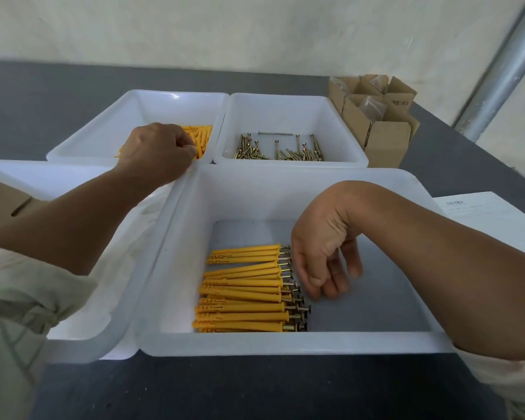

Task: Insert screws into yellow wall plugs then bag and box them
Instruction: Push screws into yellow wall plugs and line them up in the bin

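Far left: white plastic tub [176, 93] of loose yellow ribbed plastic wall plugs [199, 137]. Reaching into it, the left hand [156, 153], arm stretched forward, knuckles up, fingers curled down into the pile; possibly pinching a plug, but impossible to tell with the fingertips hidden. Beside it: matching white tub [288, 98] of brass-coloured metal screws [281, 151], lying heaped and crossed. Nearest: larger white tub [285, 348] holding the finished plug-and-screw sets [243, 291], laid side by side in a tidy stack, screw heads to the right. Above them, the right hand [325, 262], wrist bent sharply downward, forearm crossing the tub's right rim, fingers hanging loosely curled and gripping nothing, tips just beside the screw heads. Plugs judged light, stiff and somewhat slick: best pinched mid-shank between thumb and forefinger, collar end left free for the screw. Screws judged small, hard and pointed, likely to tangle: best lifted by the head. Back right: open brown cardboard boxes [376, 116].
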Demonstrator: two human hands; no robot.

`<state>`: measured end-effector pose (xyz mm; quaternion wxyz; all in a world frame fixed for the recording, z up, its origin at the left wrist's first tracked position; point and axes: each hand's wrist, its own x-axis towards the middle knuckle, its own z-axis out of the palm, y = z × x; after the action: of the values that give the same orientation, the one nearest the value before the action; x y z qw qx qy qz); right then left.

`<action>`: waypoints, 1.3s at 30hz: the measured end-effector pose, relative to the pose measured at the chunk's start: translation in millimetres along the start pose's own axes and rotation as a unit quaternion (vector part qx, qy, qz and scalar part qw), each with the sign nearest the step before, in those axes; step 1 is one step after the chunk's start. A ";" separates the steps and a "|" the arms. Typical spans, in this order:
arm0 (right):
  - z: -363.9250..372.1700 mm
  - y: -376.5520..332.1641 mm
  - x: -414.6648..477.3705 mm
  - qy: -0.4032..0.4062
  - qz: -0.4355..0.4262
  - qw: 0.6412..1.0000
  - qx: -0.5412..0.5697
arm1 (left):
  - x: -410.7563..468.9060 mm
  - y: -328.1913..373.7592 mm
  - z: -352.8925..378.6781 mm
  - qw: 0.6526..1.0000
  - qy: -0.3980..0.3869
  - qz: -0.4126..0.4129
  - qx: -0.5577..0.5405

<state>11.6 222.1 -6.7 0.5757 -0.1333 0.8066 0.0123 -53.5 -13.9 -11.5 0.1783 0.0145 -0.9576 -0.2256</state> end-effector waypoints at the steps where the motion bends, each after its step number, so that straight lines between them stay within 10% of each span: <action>1: 0.1 -1.2 -0.2 -0.002 -0.008 1.000 0.003 | -0.3 0.2 -0.1 1.000 -0.001 -0.001 -0.001; 11: -6.5 5.5 -29.8 0.158 -0.092 0.979 0.090 | -0.1 1.0 -0.8 0.999 -0.020 0.010 0.030; 19: -29.5 21.7 -20.9 0.671 -0.087 0.727 0.116 | 3.5 -0.3 2.6 0.996 -0.053 0.013 0.071; 39: -91.4 -4.9 17.6 0.556 0.016 0.826 0.085 | 10.0 -1.2 5.7 0.985 -0.124 -0.001 0.124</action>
<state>-77.2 198.0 8.3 0.0381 -0.0550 0.9901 -0.1234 -64.9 -13.6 -13.5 0.0551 0.0095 -0.9929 -0.1051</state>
